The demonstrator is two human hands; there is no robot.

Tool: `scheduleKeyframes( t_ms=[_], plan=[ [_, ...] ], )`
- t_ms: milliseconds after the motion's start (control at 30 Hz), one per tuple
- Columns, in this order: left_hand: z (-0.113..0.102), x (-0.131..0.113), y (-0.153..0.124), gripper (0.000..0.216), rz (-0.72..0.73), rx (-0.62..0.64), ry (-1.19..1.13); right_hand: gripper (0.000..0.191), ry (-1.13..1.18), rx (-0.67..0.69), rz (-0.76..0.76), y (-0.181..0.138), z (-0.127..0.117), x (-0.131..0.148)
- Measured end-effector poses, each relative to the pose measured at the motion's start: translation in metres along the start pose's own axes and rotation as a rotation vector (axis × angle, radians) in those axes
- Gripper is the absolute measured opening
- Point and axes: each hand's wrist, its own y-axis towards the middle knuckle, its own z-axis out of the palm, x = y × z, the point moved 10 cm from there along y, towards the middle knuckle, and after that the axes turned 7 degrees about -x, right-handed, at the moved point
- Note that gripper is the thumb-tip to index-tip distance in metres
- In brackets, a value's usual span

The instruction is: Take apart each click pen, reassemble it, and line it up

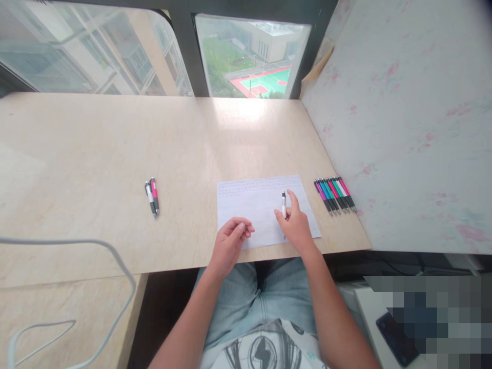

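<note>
A sheet of paper (261, 210) lies near the front edge of the desk, with rows of small handwriting across its top. Over its right side, my right hand (298, 228) holds a white pen (284, 201) with dark parts, upright in the picture. The thumb crosses the pen, while the index finger stretches out away from it. My left hand (229, 242) rests at the paper's lower left corner, its fingers curled in and the thumb against them. Nothing shows in that hand.
Right of the paper, several coloured pens (335, 195) lie in a row beside the patterned wall panel (403, 128). A white pen (149, 197) and a pink pen (154, 192) lie on the desk (96, 154) to the left. A grey cable (115, 253) loops at lower left.
</note>
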Motion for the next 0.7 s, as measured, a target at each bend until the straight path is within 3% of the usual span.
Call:
scheduleKeyframes(
  t_ms=[133,267,700],
  plan=[
    [0.0,-0.001,0.0,0.012,0.001,0.006,0.0,0.056,-0.27,-0.033,-0.102,0.001,-0.003,0.005],
    [0.001,-0.002,-0.001,0.012,-0.002,0.007,-0.005,0.041,-0.281,-0.052,-0.149,-0.002,-0.007,0.004],
    [0.0,-0.002,-0.001,0.013,-0.011,-0.023,-0.021,0.01,-0.46,-0.07,-0.018,-0.008,-0.009,0.005]
  ],
)
